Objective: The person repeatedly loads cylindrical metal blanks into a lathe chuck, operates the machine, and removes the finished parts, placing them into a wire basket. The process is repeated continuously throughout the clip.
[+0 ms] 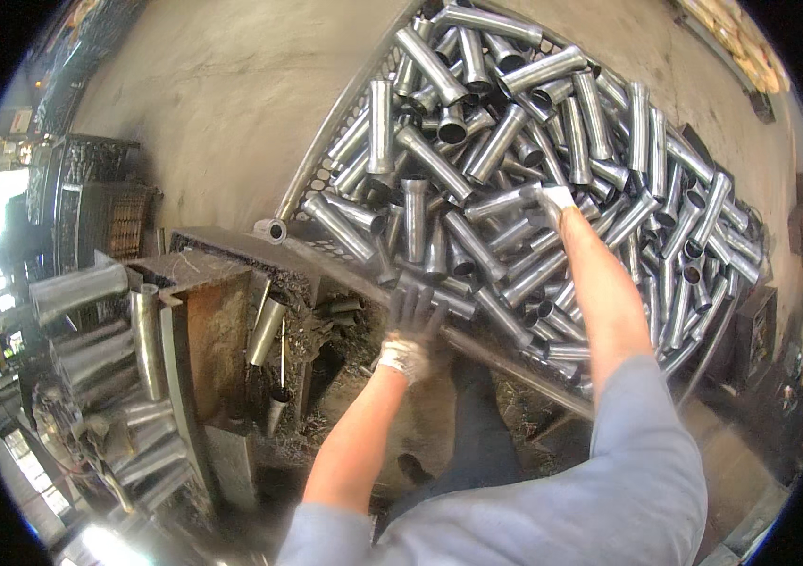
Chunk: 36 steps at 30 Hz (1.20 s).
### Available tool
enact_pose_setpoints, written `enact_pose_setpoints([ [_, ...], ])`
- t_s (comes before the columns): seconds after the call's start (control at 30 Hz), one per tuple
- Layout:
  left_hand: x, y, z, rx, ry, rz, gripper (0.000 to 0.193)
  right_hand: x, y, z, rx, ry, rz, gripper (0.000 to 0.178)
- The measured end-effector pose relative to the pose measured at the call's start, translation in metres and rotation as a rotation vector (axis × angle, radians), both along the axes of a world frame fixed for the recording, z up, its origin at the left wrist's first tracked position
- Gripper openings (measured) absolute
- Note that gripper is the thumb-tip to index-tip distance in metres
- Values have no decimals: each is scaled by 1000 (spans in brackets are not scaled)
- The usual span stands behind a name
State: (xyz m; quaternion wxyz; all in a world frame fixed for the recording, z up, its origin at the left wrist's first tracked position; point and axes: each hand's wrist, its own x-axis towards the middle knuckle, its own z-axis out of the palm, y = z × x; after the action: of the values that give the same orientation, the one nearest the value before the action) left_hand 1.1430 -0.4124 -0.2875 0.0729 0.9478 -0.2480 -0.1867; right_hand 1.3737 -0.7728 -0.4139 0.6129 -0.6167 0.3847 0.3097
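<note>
A large perforated metal bin (317,148) is heaped with shiny steel tubes, many with a flared collar at one end. My right hand (551,203), in a pale glove, reaches over the heap with its fingers closed round the end of a steel tube (499,204). Near the bin's close edge, my left hand (414,325) wears a dark-fingered glove. Its fingers are stretched and spread, at the end of another tube (446,299); whether they touch it I cannot tell.
On the left stands a rusty metal bench (208,247) with a short ring-like piece (270,230) on its top. More tubes (90,354) are stacked beyond it, next to an upright tube (147,340). Metal shavings (326,415) lie below the bench. Concrete floor (222,104) stretches behind.
</note>
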Motion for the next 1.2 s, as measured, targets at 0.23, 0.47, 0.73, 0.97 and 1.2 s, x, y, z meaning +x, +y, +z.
enact_pose_setpoints([
  [0.23, 14, -10, 45, -110, 167, 172, 86, -116, 48, 201, -793, -793, 590, 47],
  [0.47, -119, 86, 100, -1127, 459, 715, 76, -275, 139, 399, -29, -549, 341, 55],
  [0.73, -539, 235, 281, -1111, 40, 1439, 64, -510, 407, 458, 394, -594, 939, 61],
  [0.97, -811, 311, 411, -249, -931, 1434, 44, -670, 593, 564, 349, -1293, 1404, 37],
  [1.2, -889, 416, 450, 124, -883, 1762, 37, -673, 800, 633, 184, -1922, 1119, 26],
])
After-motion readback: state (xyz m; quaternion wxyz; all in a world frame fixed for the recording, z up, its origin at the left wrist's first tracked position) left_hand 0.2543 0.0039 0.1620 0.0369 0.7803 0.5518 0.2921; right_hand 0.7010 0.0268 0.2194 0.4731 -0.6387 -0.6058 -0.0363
